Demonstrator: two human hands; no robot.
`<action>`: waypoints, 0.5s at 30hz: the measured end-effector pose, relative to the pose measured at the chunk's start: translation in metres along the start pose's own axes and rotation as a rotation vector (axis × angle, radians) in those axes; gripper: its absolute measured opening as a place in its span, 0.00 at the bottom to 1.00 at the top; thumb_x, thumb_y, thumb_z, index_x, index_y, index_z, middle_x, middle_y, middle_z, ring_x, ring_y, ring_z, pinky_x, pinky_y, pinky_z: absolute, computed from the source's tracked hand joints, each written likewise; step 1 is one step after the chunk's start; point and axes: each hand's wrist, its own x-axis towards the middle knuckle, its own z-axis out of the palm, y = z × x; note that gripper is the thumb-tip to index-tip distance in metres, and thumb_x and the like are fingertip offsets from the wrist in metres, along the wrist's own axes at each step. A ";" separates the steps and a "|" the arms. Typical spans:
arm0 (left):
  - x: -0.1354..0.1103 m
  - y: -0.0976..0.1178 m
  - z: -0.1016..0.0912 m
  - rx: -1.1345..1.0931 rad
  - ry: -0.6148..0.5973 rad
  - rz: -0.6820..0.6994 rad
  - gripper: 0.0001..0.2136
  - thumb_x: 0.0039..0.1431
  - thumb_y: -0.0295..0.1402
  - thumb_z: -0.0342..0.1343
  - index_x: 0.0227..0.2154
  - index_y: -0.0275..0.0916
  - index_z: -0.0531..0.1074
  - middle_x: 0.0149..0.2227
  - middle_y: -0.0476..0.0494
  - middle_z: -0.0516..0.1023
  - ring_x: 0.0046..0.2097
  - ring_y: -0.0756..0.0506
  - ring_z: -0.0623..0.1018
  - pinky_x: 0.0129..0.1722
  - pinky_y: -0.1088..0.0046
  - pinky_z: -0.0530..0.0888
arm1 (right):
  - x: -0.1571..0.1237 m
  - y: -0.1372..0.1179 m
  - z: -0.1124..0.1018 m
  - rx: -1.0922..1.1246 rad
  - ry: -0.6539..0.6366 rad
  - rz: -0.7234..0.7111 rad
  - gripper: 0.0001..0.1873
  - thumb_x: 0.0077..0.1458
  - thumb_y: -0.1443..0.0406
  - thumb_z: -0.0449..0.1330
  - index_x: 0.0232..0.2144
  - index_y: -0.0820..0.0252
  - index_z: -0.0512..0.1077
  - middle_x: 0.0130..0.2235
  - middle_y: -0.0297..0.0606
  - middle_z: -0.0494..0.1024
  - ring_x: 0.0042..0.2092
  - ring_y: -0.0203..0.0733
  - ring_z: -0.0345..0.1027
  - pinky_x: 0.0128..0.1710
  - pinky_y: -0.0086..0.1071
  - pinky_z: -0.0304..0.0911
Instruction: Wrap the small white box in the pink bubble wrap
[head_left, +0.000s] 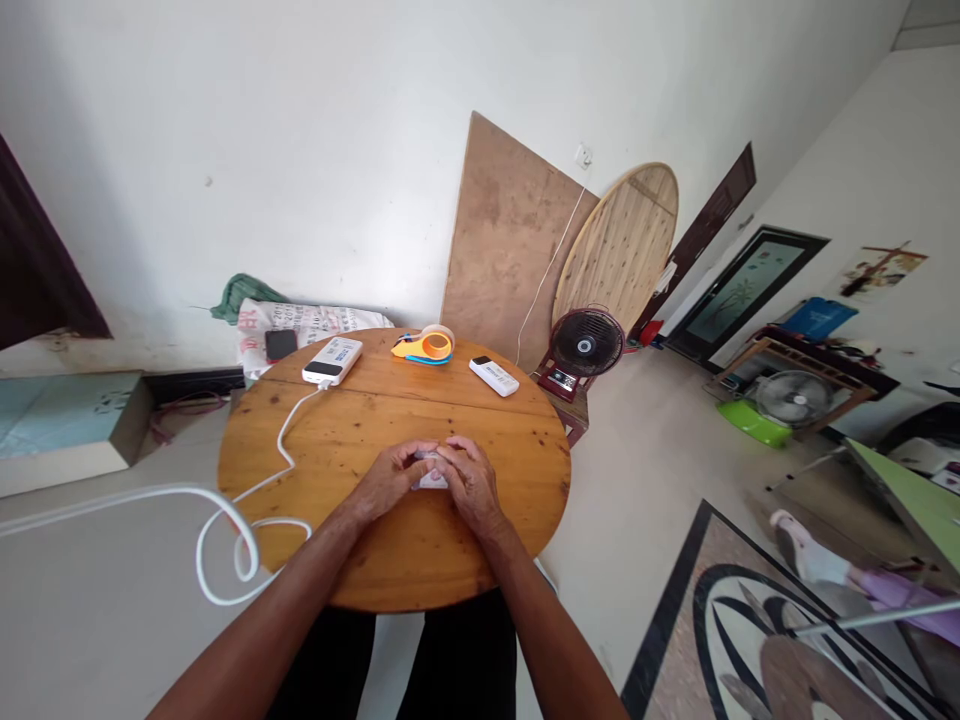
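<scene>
My left hand [391, 480] and my right hand [471, 482] meet over the near middle of the round wooden table [360, 560]. Between them is a small whitish, card-sized pack with pinkish markings [433, 480]. Fingers and thumbs of both hands close on its sides and top, so much of it is hidden and its exact kind cannot be made out. Farther back on the tabletop lie a white power bank [335, 361] with a cable plugged in, an orange-and-blue tape dispenser [424, 346] with a roll in it, and a smaller white device [493, 376] with a dark end.
A thick white cable [225, 598] loops over the table's left edge. Behind stand a white printed sack [315, 318], a brown board [510, 230] and a round wooden top [626, 240] against the wall. A dark fan [587, 343] sits at right; another person's leg [821, 560] shows far right.
</scene>
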 end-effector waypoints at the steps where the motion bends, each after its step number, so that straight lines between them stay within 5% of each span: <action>1: 0.000 -0.001 0.000 -0.002 -0.002 0.003 0.21 0.50 0.45 0.58 0.42 0.36 0.74 0.41 0.43 0.78 0.44 0.42 0.75 0.47 0.65 0.71 | 0.000 -0.002 0.000 -0.007 0.007 -0.013 0.14 0.60 0.62 0.54 0.47 0.51 0.74 0.49 0.40 0.72 0.50 0.43 0.65 0.51 0.38 0.62; 8: 0.001 0.000 0.000 -0.100 0.021 0.005 0.19 0.46 0.43 0.62 0.38 0.36 0.74 0.39 0.44 0.78 0.42 0.44 0.75 0.45 0.67 0.71 | 0.002 -0.005 -0.002 -0.018 -0.004 -0.066 0.13 0.61 0.63 0.53 0.45 0.53 0.74 0.47 0.40 0.72 0.48 0.43 0.64 0.49 0.37 0.62; 15: 0.001 0.000 0.000 -0.083 -0.007 0.007 0.16 0.50 0.42 0.59 0.38 0.36 0.73 0.34 0.47 0.76 0.36 0.48 0.73 0.36 0.73 0.70 | -0.001 -0.018 0.001 -0.259 -0.041 -0.070 0.18 0.62 0.64 0.49 0.52 0.51 0.70 0.49 0.44 0.71 0.47 0.47 0.62 0.48 0.42 0.58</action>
